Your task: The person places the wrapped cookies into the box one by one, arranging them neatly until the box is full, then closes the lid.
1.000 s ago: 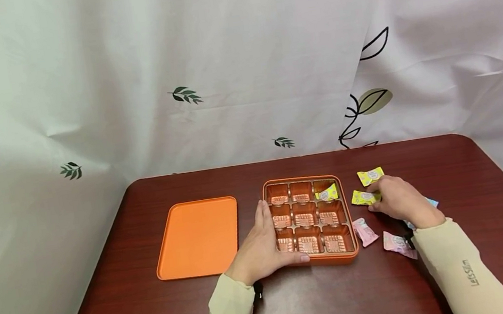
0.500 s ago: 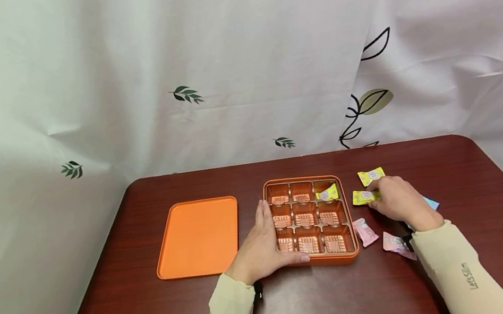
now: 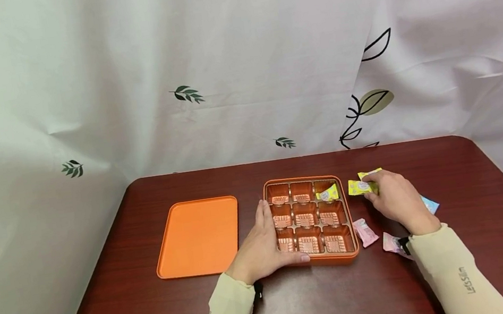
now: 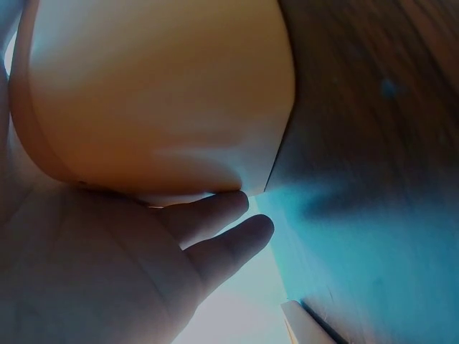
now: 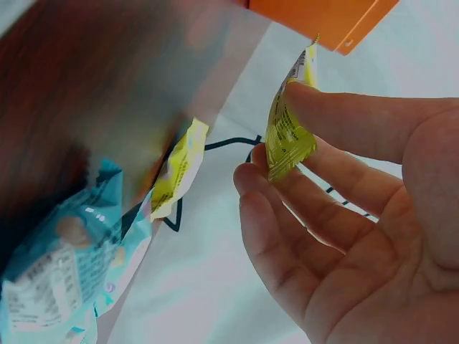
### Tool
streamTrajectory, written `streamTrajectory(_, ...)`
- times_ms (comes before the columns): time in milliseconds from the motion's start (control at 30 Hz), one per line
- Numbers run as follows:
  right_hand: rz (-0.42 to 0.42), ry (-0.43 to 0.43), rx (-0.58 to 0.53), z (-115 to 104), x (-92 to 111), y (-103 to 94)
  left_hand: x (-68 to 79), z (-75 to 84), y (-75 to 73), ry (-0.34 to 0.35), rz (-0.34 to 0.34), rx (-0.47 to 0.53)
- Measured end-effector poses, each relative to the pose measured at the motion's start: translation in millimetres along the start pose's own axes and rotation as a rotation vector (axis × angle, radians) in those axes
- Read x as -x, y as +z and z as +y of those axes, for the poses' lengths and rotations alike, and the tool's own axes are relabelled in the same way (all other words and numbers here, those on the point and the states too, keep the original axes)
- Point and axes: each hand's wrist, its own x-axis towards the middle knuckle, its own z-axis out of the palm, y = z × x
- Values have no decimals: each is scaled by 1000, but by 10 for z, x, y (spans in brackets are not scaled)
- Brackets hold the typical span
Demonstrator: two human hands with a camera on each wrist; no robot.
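Head view: right hand [image 3: 399, 201], thumb and fingertips pinching one yellow packet [image 3: 358, 187]; packet projecting from the fingertips toward the box [image 3: 335, 260], just beside its right rim, apart from it. Left hand [image 3: 257, 250], fingers straight, thumb spread, laid along the box's left side and near edge. Second packet [image 3: 369, 173], yellow, just beyond the pinched one, partly hidden. Third packet [image 3: 328, 193], yellow, in the box's far right compartment. Pink packets [image 3: 365, 232], two, on the desk [image 3: 339, 300].
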Motion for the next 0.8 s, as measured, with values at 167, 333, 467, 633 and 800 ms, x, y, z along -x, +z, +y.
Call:
streamTrajectory(167, 17, 4, 1, -29, 12, 4, -4, -6, 4, 0, 1, 0)
streamTrajectory(333, 57, 4, -14, -55, 33, 5, -3, -11, 9, 8, 4, -9)
streamTrajectory(467, 102, -7, -34, -90, 43, 6, 2, -13, 12, 8, 6, -5)
streamTrajectory(633, 173, -22, -58, -146, 53, 11, 6, -16, 18, 5, 0, 7)
streamTrajectory(800, 252, -27, -88, -214, 55, 31, 0, -21, 19, 6, 4, -2)
